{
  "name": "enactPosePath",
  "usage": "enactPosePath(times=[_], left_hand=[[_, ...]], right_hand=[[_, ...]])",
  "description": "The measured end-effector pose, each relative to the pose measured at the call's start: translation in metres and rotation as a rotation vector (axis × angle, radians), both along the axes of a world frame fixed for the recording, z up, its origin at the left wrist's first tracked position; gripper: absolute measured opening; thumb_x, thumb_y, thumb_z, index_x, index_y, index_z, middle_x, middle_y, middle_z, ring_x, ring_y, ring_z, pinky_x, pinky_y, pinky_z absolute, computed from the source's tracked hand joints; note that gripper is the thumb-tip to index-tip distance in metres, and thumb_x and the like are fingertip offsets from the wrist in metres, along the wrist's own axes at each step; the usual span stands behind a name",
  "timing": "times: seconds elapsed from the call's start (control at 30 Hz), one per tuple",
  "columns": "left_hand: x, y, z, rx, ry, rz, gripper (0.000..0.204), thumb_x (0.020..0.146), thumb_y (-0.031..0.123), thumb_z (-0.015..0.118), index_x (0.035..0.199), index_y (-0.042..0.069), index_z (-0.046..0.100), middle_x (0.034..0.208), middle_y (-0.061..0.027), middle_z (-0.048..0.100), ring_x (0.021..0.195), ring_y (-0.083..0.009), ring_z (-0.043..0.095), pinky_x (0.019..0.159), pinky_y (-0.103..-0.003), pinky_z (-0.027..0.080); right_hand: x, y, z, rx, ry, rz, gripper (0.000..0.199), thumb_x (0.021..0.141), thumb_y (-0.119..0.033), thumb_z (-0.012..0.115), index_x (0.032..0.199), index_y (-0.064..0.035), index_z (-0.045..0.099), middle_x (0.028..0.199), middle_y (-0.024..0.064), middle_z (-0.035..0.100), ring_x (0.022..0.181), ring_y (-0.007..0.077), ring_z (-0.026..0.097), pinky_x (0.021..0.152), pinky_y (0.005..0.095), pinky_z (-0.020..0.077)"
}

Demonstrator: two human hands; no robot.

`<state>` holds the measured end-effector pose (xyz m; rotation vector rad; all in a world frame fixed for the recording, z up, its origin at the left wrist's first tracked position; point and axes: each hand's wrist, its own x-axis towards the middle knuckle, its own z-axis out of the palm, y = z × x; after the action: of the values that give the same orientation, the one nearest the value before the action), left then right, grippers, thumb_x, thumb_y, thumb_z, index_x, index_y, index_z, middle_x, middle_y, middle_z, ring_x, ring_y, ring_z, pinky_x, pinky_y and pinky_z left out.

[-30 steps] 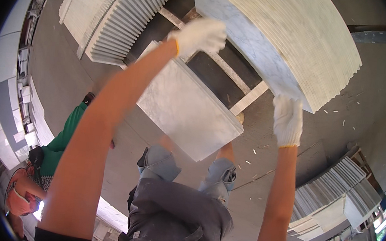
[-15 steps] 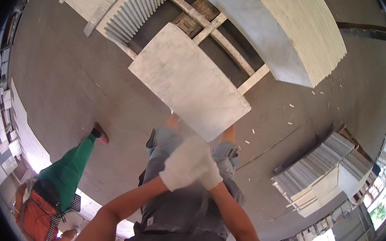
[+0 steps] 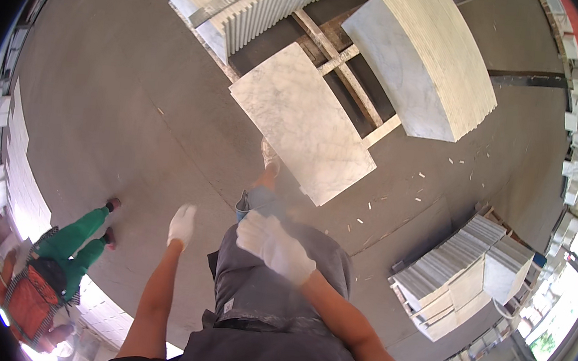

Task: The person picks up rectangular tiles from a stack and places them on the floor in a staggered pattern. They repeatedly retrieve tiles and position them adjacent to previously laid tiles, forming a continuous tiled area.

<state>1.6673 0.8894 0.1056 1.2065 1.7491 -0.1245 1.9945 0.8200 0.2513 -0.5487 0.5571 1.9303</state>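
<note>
My left hand (image 3: 182, 226), in a white glove, hangs over the floor at my left side, its fingers loosely extended and holding nothing I can see. In front of my dark grey apron (image 3: 274, 262) is my right hand (image 3: 274, 247), also white-gloved, with its fingers loosely bent apart and nothing visible in them. Ahead of both hands, touching neither, a white veined marble slab (image 3: 305, 123) lies flat on a wooden frame (image 3: 345, 64); thin edges under its corners suggest another slab beneath.
Upright marble slabs (image 3: 429, 62) stand in a row at far right of the frame, another row (image 3: 250, 10) at far left. A bundle of stone pieces (image 3: 457, 273) sits at right. Small chips (image 3: 370, 206) litter the floor. A person in green trousers (image 3: 74, 243) is at left.
My hands have come apart from each other; the left swung out to the left, the right stayed before my apron. My view shifted, and the person at left shows both feet now.
</note>
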Motion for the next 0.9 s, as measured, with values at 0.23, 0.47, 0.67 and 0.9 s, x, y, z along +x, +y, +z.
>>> enactPosePath(times=[0.23,0.47,0.67,0.9], left_hand=[[-0.157,-0.190,0.038,-0.610,0.169,0.535,0.033,0.085,0.028,0.060,0.106,0.004,0.068,0.090,-0.0152,0.072,0.073,-0.0357,0.070,0.065,-0.046,0.056],[-0.168,-0.300,0.077,-0.267,0.130,-0.953,0.035,0.091,0.029,0.054,0.105,-0.001,0.064,0.096,-0.0164,0.069,0.087,-0.0307,0.071,0.074,-0.041,0.056],[-0.173,-0.327,0.078,-0.037,-0.237,-0.199,0.027,0.080,0.027,0.065,0.095,0.005,0.067,0.091,-0.0167,0.067,0.093,-0.0348,0.064,0.078,-0.042,0.051],[-0.170,-0.288,0.058,0.087,0.151,-0.654,0.023,0.091,0.021,0.056,0.092,0.002,0.066,0.084,-0.0086,0.068,0.086,-0.0249,0.067,0.078,-0.037,0.051]], right_hand=[[-0.010,-0.084,-0.014,0.227,-0.515,0.150,0.037,0.102,-0.028,0.053,0.129,-0.0030,0.052,0.127,0.0098,0.058,0.122,0.0291,0.055,0.100,0.0427,0.0446],[-0.020,-0.180,0.033,-0.064,-0.266,0.086,0.025,0.101,-0.032,0.054,0.121,-0.0161,0.053,0.121,0.0078,0.057,0.106,0.0340,0.058,0.085,0.0462,0.0517],[-0.018,-0.192,0.075,-0.017,-0.685,0.263,0.053,0.101,-0.040,0.054,0.131,0.0041,0.050,0.094,0.0155,0.067,0.090,0.0290,0.066,0.096,0.0493,0.0514],[-0.052,-0.155,0.085,0.067,-0.688,0.122,0.048,0.099,-0.039,0.056,0.130,-0.0022,0.054,0.104,0.0193,0.069,0.092,0.0266,0.067,0.088,0.0380,0.0529]])
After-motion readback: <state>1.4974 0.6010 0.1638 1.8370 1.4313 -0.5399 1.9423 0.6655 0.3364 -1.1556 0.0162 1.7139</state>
